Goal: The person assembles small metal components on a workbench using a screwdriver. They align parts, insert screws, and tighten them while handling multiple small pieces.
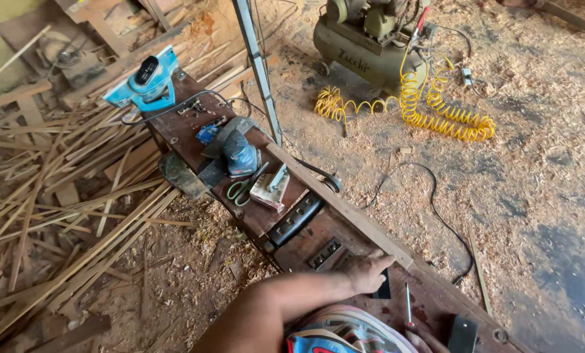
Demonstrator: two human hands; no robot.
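Our left hand is resting fingers-flat, not pinching, on the near end of the long wooden strip along the bench, right hand too hidden to tell, and that strip could easily slide into the sander beyond.

Sawdust-strewn floor, wood offcuts, yellow hose.

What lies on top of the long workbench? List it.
On the workbench: a blue power planer, a sander, green-handled scissors, a power strip, and a long wooden strip that the left hand touches. The arm covers the near end.
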